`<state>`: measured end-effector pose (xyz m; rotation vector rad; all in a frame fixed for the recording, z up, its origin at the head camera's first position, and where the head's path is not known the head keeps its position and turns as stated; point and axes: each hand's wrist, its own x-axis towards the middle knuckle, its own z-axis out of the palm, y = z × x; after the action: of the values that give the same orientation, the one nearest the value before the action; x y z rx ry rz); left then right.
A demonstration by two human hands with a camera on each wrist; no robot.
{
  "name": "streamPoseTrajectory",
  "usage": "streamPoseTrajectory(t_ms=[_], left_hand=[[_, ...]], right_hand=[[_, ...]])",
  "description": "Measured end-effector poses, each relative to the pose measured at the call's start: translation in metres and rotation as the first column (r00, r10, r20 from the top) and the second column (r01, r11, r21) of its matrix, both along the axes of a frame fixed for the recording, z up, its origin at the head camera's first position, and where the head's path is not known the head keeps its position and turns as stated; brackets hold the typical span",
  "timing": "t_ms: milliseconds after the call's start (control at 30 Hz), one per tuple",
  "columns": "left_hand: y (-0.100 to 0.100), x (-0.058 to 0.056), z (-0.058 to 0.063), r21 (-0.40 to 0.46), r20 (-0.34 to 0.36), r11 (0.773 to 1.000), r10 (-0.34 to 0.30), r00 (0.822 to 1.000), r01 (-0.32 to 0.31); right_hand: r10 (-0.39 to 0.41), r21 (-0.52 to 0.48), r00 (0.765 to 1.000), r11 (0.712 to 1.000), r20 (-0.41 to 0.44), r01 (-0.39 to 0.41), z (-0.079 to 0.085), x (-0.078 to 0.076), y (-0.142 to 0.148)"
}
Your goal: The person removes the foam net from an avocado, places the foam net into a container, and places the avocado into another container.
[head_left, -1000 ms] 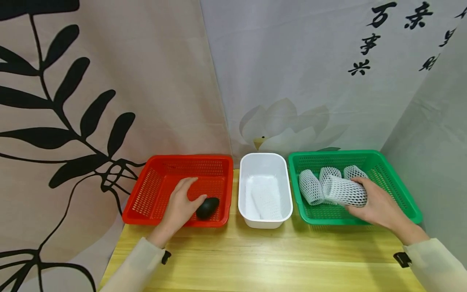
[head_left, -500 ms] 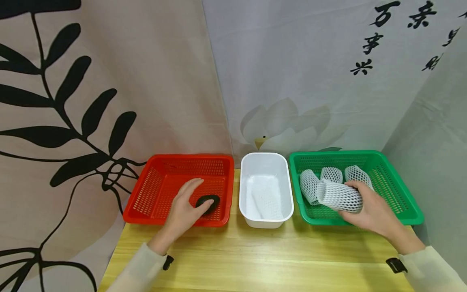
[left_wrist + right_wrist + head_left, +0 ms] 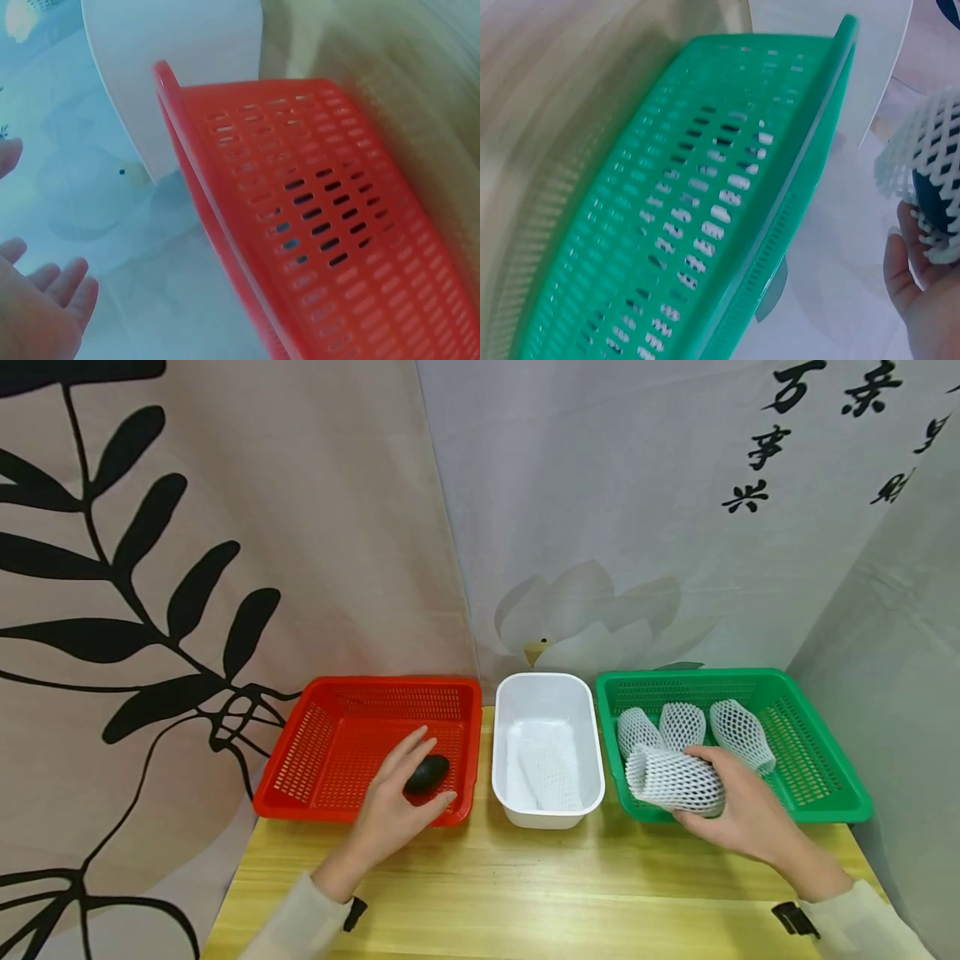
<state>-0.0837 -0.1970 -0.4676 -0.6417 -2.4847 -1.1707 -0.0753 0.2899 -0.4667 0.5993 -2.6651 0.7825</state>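
My left hand (image 3: 393, 806) is held over the front of the red basket (image 3: 330, 760), fingers spread and holding nothing. Just beyond its thumb and fingers, a dark green avocado (image 3: 429, 773) lies in that basket. My right hand (image 3: 746, 806) grips a white foam net sleeve (image 3: 675, 779) above the front left part of the green basket (image 3: 817, 768). Through the mesh in the right wrist view, a dark rounded fruit (image 3: 932, 199) shows inside the sleeve. Behind the gripped sleeve, several netted pieces, one a foam net sleeve (image 3: 742, 735), lie in the green basket.
Between the two baskets stands a white plastic tub (image 3: 547, 689) with a pale netted sleeve (image 3: 551, 777) lying flat in it. All three containers sit on a light wooden table (image 3: 570, 893), against a printed cloth backdrop (image 3: 345, 527).
My right hand has moved left and toward me with the netted fruit, uncovering more of the sleeves behind. My left hand has shifted slightly right, its fingers still spread beside the avocado.
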Motion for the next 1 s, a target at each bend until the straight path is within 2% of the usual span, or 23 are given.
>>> streamPoseTrajectory(t_ms=[200, 600, 767, 1000], left_hand=[[0.005, 0.005, -0.003, 0.007, -0.043, 0.998, -0.068, 0.997, 0.068], [0.02, 0.017, -0.011, -0.011, -0.084, 0.992, -0.129, 0.988, 0.129], [0.027, 0.023, -0.016, -0.001, -0.064, 0.99, -0.139, 0.988, 0.139], [0.037, 0.032, -0.022, 0.022, -0.027, 0.988, -0.151, 0.988, 0.152]], right_hand=[[0.021, 0.0, 1.0, 1.0, -0.015, -0.021, -0.006, 0.005, -0.011], [0.124, -0.032, 0.992, 0.992, -0.037, -0.125, -0.024, 0.012, -0.033], [0.15, -0.025, 0.987, 0.988, -0.053, -0.151, -0.031, 0.017, -0.044], [0.151, -0.022, 0.988, 0.988, -0.023, -0.151, -0.039, 0.025, -0.056]])
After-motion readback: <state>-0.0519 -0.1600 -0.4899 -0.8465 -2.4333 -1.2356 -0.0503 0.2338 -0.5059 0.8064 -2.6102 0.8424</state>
